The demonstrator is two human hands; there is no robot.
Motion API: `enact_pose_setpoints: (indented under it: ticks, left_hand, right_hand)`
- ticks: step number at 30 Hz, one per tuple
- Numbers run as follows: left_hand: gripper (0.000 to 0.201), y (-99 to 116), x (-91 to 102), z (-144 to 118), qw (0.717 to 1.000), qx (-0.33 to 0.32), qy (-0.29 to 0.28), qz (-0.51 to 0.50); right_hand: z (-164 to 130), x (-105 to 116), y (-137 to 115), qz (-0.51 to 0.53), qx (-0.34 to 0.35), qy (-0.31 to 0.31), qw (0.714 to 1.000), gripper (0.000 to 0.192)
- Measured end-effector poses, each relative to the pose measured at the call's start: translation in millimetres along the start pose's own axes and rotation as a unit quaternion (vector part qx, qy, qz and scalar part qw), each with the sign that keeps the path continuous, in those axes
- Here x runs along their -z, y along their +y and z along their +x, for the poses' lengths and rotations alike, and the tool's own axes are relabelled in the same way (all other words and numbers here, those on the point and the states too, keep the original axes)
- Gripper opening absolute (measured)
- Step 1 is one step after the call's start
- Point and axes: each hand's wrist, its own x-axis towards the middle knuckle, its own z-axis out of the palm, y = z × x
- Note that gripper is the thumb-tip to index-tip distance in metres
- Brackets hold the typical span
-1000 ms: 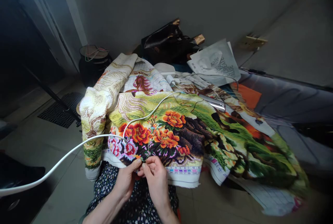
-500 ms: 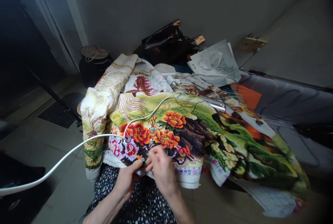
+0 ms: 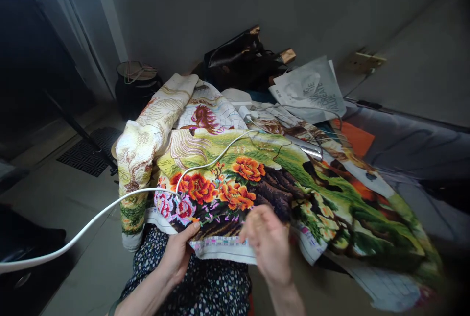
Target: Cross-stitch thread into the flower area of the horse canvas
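Pinching the embroidered cloth hem at seven o'clock, the left hand should keep it taut; the blurred right hand grip I cannot tell.

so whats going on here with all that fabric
A person is working on a large cross-stitch cloth of orange flowers and green landscape, spread over their lap. The left hand pinches the cloth's near edge, thumb on top. The right hand is raised just off the near edge, blurred, so whether it holds a needle or thread cannot be told. A white cable runs across the cloth's left side. Behind lie a dark bag and a printed paper.
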Motion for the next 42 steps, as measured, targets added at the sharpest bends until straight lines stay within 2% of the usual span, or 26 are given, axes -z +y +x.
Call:
enact_pose_setpoints:
  ticks: [2, 4, 7, 17, 23, 25, 28, 30, 34, 42]
  left_hand:
    - [0.034, 1, -0.5, -1, 1.0, 0.007, -0.002, 0.006]
    - [0.028, 2, 0.1, -1, 1.0, 0.009, 0.002, 0.013]
    - [0.025, 2, 1.9, 0, 1.0, 0.009, 0.007, 0.012]
    - [0.04, 2, 0.2, 0, 1.0, -0.011, 0.01, 0.004]
    - [0.052, 1, -2.6, 0, 0.999, -0.041, 0.016, -0.002]
    - [0.051, 1, -2.3, 0, 0.998, -0.054, 0.02, 0.005]
    - [0.042, 1, -1.9, 0, 0.996, -0.071, 0.039, 0.031]
    - [0.033, 1, -2.7, 0, 0.995, -0.071, 0.057, 0.047]
    - [0.022, 3, -5.6, 0, 0.995, -0.05, 0.071, 0.054]
    - [0.021, 2, -3.2, 1, 0.997, -0.018, 0.057, 0.05]
  right_hand:
    - [-17, -16, 24, -0.093, -0.09, -0.084, 0.988, 0.018]
    - [-28, -26, 41, -0.189, -0.11, -0.119, 0.969, 0.02]
    - [-33, -32, 51, -0.27, -0.075, -0.103, 0.954, 0.025]
    - [-28, -35, 47, -0.35, 0.005, -0.085, 0.933, 0.025]
    - [-27, -45, 44, -0.44, 0.038, -0.047, 0.896, 0.02]
    - [-29, -48, 47, -0.415, 0.01, -0.045, 0.908, 0.02]
    - [-33, -49, 55, -0.304, -0.073, -0.05, 0.949, 0.02]
    - [-36, -48, 60, -0.242, -0.106, -0.042, 0.964, 0.018]
    - [-37, -46, 67, -0.188, -0.131, -0.023, 0.973, 0.02]
    - [-37, -51, 69, -0.165, -0.128, 0.009, 0.978, 0.02]
